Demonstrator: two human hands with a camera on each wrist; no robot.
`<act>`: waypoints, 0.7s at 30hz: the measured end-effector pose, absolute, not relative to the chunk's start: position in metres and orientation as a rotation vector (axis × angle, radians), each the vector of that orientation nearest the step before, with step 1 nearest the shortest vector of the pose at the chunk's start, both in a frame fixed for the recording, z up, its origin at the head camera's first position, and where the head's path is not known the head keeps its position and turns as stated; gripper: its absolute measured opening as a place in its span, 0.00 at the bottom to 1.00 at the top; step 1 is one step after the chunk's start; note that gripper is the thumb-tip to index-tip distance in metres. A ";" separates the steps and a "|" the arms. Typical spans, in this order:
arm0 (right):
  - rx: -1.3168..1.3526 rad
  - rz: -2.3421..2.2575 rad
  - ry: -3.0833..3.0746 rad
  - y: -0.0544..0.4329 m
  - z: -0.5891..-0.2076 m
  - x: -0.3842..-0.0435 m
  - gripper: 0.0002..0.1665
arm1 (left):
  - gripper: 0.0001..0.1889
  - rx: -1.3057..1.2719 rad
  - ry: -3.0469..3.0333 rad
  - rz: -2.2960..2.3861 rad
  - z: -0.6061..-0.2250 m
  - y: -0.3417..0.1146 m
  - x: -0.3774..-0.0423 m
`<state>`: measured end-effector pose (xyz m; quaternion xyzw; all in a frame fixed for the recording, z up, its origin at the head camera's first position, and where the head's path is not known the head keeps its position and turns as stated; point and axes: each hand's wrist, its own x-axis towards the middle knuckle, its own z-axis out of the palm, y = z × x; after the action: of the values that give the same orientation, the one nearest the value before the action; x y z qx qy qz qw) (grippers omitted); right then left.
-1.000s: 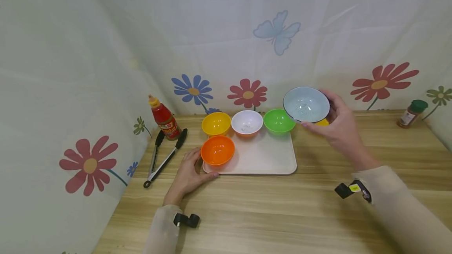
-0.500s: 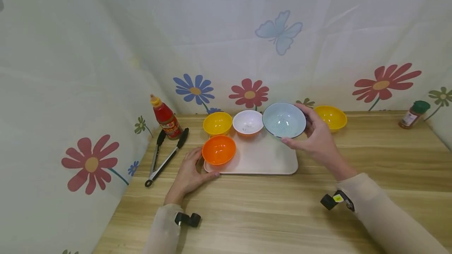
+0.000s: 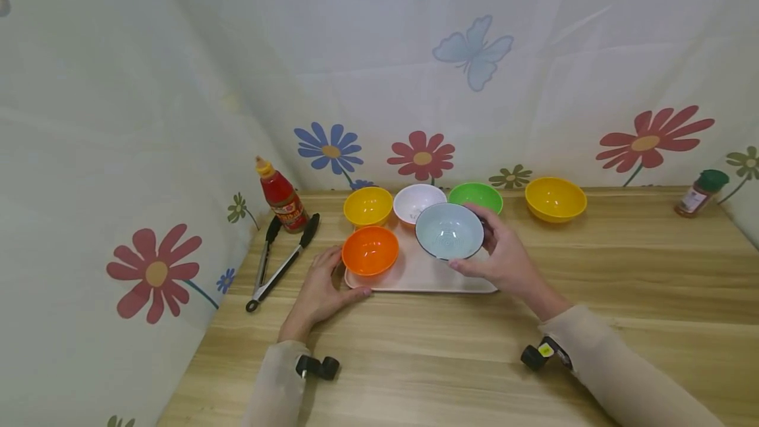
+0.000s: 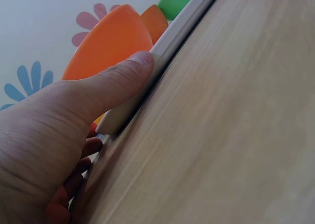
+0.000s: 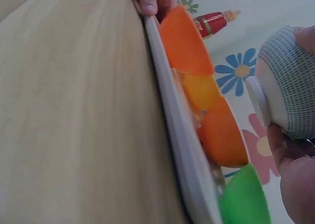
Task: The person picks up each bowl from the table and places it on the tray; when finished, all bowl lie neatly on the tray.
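Note:
In the head view my right hand (image 3: 501, 259) holds a pale blue bowl (image 3: 449, 230) with a dark rim, thumb at its near side and fingers at its right. The right wrist view shows this bowl (image 5: 290, 81) raised above the white tray (image 5: 184, 150), with a thumb or finger near its foot. My left hand (image 3: 323, 288) grips the tray's front left corner, its thumb (image 4: 118, 83) along the front edge. An orange bowl (image 3: 370, 251) sits on the tray beside it. Behind stand a yellow bowl (image 3: 368, 207), a white bowl (image 3: 419, 201) and a green bowl (image 3: 476, 195).
Another yellow bowl (image 3: 555, 199) stands on the table right of the tray. Black-and-steel tongs (image 3: 279, 265) and a red sauce bottle (image 3: 283, 198) are at the left. A green-capped spice jar (image 3: 702, 193) stands far right. A flowered curtain (image 3: 367, 71) hangs behind the table.
My right hand has carried the pale blue bowl left and toward me, from beside the green bowl to over the tray. The right yellow bowl has come into view. The left hand stays put.

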<state>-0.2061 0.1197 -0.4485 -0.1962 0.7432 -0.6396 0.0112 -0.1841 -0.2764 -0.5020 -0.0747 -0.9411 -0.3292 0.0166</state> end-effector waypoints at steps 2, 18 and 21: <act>-0.602 -1.993 2.304 0.116 -0.453 -0.205 0.61 | 0.60 -0.228 -2.927 -1.027 -0.502 -0.276 -0.184; -0.553 -1.835 2.332 0.100 -0.482 -0.202 0.65 | 0.59 -0.229 -2.928 -1.024 -0.501 -0.276 -0.184; -0.535 -1.803 2.340 0.097 -0.484 -0.202 0.65 | 0.60 -0.231 -2.929 -1.019 -0.501 -0.276 -0.184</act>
<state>-0.2023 0.0971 -0.4838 -0.1778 0.7776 -0.5990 0.0699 -0.1836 -0.2759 -0.5010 -0.0742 -0.9418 -0.3276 0.0157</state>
